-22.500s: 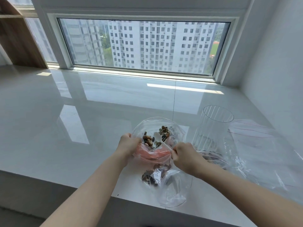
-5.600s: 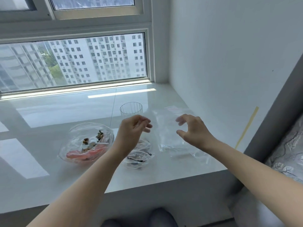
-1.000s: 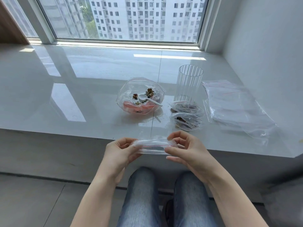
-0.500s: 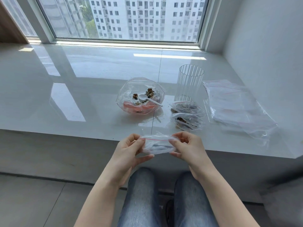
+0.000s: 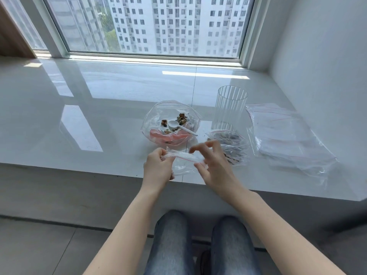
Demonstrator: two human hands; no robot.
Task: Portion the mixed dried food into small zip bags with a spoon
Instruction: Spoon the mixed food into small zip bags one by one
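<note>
Clear small zip bag (image 5: 183, 162) — both hands pinching it, left (image 5: 158, 169) and right (image 5: 214, 165) — above the sill (image 5: 99, 124).

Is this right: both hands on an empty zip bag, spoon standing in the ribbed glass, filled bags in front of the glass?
Not quite. In the head view the spoon lies in the big open bag of dried food, not in the ribbed glass. The rest holds: left hand and right hand hold the empty zip bag; filled bags lie before the glass.
</note>
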